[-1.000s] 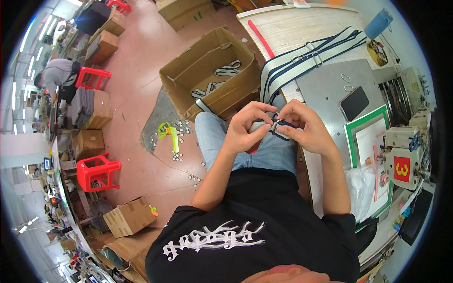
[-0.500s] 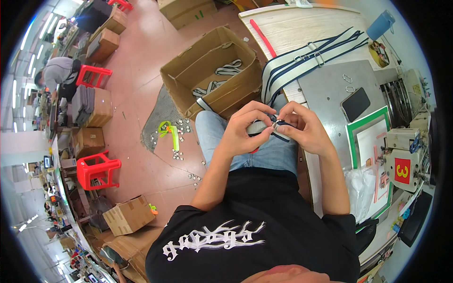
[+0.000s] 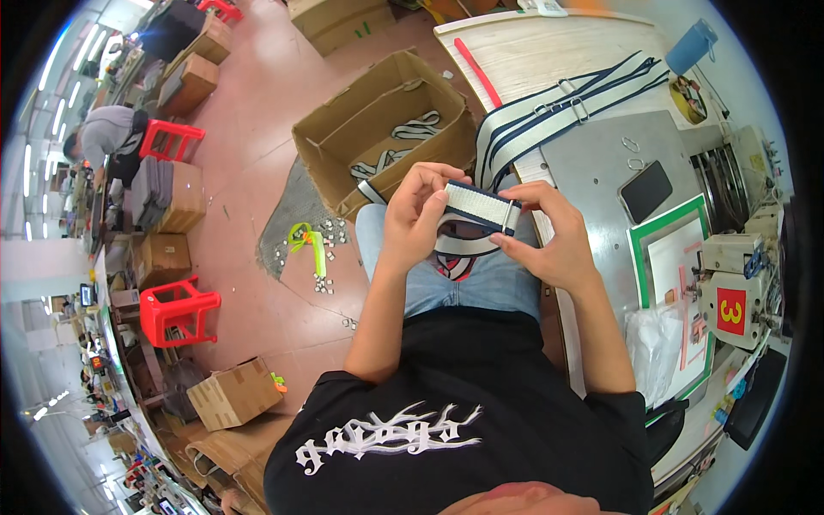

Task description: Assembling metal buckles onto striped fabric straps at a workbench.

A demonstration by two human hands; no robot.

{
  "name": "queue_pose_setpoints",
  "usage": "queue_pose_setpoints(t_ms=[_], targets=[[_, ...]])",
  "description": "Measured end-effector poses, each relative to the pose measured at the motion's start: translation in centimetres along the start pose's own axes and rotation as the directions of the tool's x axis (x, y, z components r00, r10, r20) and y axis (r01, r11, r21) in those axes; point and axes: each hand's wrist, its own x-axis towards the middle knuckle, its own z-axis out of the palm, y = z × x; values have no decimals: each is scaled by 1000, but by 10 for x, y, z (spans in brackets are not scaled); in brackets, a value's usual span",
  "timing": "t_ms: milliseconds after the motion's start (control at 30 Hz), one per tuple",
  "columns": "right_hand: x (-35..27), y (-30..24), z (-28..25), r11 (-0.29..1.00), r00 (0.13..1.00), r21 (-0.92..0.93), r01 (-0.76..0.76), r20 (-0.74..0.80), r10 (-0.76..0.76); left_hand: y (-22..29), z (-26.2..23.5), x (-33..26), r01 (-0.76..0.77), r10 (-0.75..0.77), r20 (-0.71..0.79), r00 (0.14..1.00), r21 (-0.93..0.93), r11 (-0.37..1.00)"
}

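Observation:
Above my lap I hold a white webbing strap (image 3: 477, 206) with navy edges, stretched flat between both hands. My left hand (image 3: 414, 215) pinches its left end between thumb and fingers. At the right end, my right hand (image 3: 554, 236) grips the strap's edges near a narrow metal slider buckle (image 3: 512, 216), thumb below and fingers above. More of the strap loops down below onto my jeans. On the worktable to the right lies a bundle of similar straps (image 3: 524, 129) with metal buckles, hanging over the near edge. Two loose metal rings (image 3: 633, 153) lie on the grey plate.
An open cardboard box (image 3: 343, 142) with several straps inside stands in front of my knees. The worktable holds a phone (image 3: 646, 190), a red strip (image 3: 477, 73), a blue cup (image 3: 692, 47) and a sewing machine (image 3: 730, 296). A red stool (image 3: 178, 311) stands left; a person works farther back.
The strap has turned from bunched between my fingertips to flat and spread, its white face and slider showing. My hands have moved apart.

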Motion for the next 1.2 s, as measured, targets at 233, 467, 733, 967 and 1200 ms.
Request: queue_pose_setpoints(t_ms=[233, 467, 733, 967, 1200], targets=[[-6, -7, 29, 994, 994, 55, -95, -50, 97, 23, 20, 4, 111, -88, 83, 993, -321, 941], [4, -4, 48, 996, 958, 85, 2, -284, 22, 21, 29, -3, 188, -187, 72, 980, -653, 734], [27, -15, 70, 987, 959, 159, -10, -280, 55, 38, 24, 16, 193, -224, -5, 975, -488, 851], [45, -31, 92, 993, 959, 119, -18, -280, 51, 58, 0, 43, 43, -107, -262, 959, -236, 971], [7, -25, 108, 992, 973, 84, -92, -204, 107, 60, -114, 104, -230, 93, -601, 794, -154, 961]])
